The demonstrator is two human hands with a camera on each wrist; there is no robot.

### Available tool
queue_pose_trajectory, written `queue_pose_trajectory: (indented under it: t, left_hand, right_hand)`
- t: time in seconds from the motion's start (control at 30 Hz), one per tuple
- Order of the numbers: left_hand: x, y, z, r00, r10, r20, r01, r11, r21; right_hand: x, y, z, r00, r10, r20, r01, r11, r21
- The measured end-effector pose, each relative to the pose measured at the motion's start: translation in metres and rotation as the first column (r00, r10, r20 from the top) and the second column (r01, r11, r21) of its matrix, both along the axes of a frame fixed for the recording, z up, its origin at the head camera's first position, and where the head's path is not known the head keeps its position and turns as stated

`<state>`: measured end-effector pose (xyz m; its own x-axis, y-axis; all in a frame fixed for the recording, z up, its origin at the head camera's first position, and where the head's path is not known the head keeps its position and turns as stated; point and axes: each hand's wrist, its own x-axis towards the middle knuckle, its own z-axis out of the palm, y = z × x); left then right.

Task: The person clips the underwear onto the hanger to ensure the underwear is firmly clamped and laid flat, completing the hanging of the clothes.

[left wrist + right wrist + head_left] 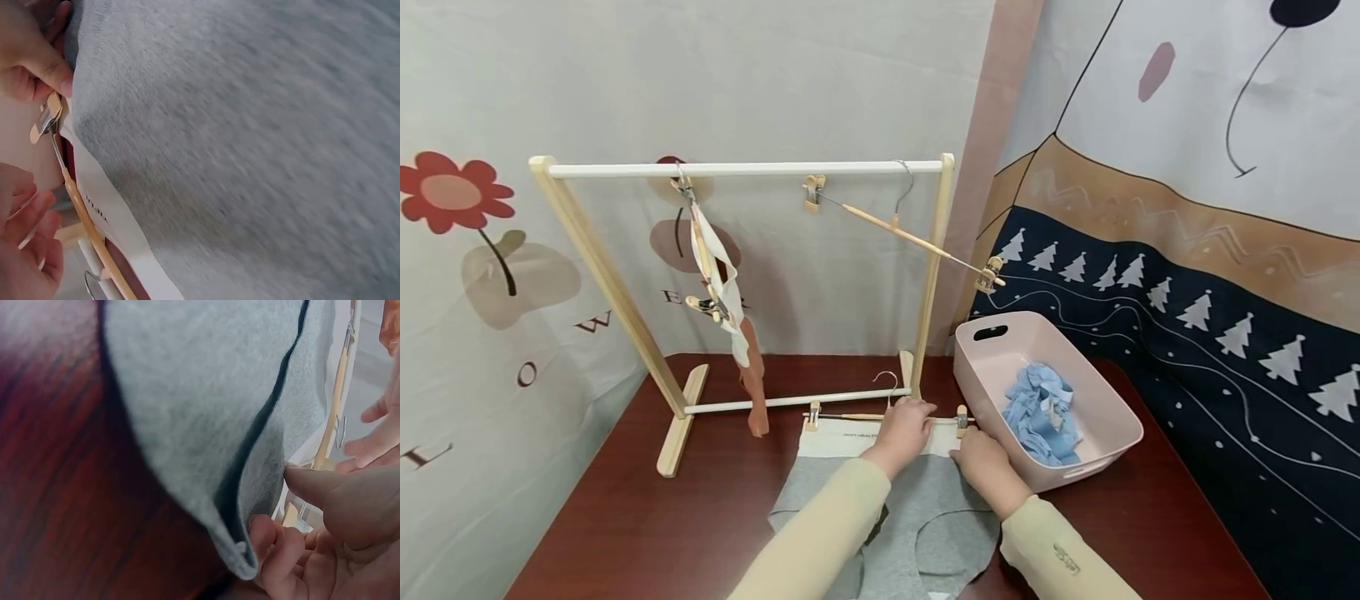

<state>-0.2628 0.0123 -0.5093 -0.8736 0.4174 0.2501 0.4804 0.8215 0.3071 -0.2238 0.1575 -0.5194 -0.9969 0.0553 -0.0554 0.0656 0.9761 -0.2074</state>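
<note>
Grey shorts (925, 492) with a white waistband lie on the table. A clip hanger (857, 417) runs along the waistband, with a wooden clip near each end. My right hand (987, 467) pinches the shorts' side edge just below the right clip (962, 419); in the right wrist view, thumb and fingers (306, 481) meet the folded fabric. My left hand (904, 427) is over the hanger's middle, its fingers loosely bent around nothing in the left wrist view. The hanger's metal hook (886, 379) points toward the rack.
A wooden rack (745, 170) stands behind, bearing a tilted bare clip hanger (895, 225) and another hanger with white and brown cloth (752, 375). To the right, a pink basket (1120, 417) holds crumpled blue cloth (1041, 412). All stand on a dark red table (625, 517).
</note>
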Motion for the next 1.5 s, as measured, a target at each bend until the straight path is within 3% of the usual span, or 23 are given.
queue_pose_trajectory:
  t: [0.17, 0.3, 0.63, 0.97, 1.07, 1.2, 1.3, 1.43, 1.5]
  left_hand:
    - [0.001, 0.009, -0.004, 1.000, -0.020, 0.022, 0.023, 0.994, -0.110]
    - [0.001, 0.012, -0.005, 0.999, -0.042, -0.002, 0.041, 0.983, -0.181]
    - [-0.001, 0.015, -0.001, 0.995, 0.001, 0.100, 0.022, 0.973, -0.229]
    - [-0.003, 0.016, -0.010, 0.998, -0.064, -0.005, 0.061, 0.974, -0.219]
    - [-0.004, 0.015, -0.012, 0.998, -0.047, -0.031, 0.041, 0.982, -0.184]
    - [-0.007, 0.011, -0.012, 0.999, -0.010, -0.045, 0.007, 0.998, -0.062]
    - [-0.009, 0.008, -0.007, 1.000, 0.015, 0.006, -0.015, 0.997, 0.076]
    - [-0.010, 0.004, 0.004, 0.993, 0.028, 0.111, -0.052, 0.974, 0.219]
    - [-0.011, 0.003, 0.009, 0.989, 0.024, 0.149, -0.062, 0.963, 0.263]
  right_hand:
    - [0.001, -0.001, -0.001, 0.999, 0.034, -0.006, -0.034, 0.999, 0.017]
    - [0.002, -0.001, 0.000, 0.999, 0.034, -0.027, -0.034, 0.999, 0.008]
    - [0.002, 0.002, 0.009, 0.999, 0.032, 0.002, -0.032, 0.999, 0.005]
    - [0.002, 0.003, 0.009, 0.998, 0.063, 0.026, -0.064, 0.997, 0.039]
    - [0.000, 0.002, 0.008, 0.997, 0.051, 0.053, -0.051, 0.999, 0.009]
    - [-0.004, 0.004, 0.005, 0.995, 0.025, 0.100, -0.019, 0.998, -0.059]
    - [-0.007, 0.007, 0.002, 0.994, 0.035, 0.108, -0.019, 0.989, -0.145]
    - [-0.011, 0.013, 0.001, 0.993, 0.051, 0.108, -0.021, 0.965, -0.262]
    - [-0.013, 0.014, 0.002, 0.992, 0.071, 0.103, -0.040, 0.961, -0.272]
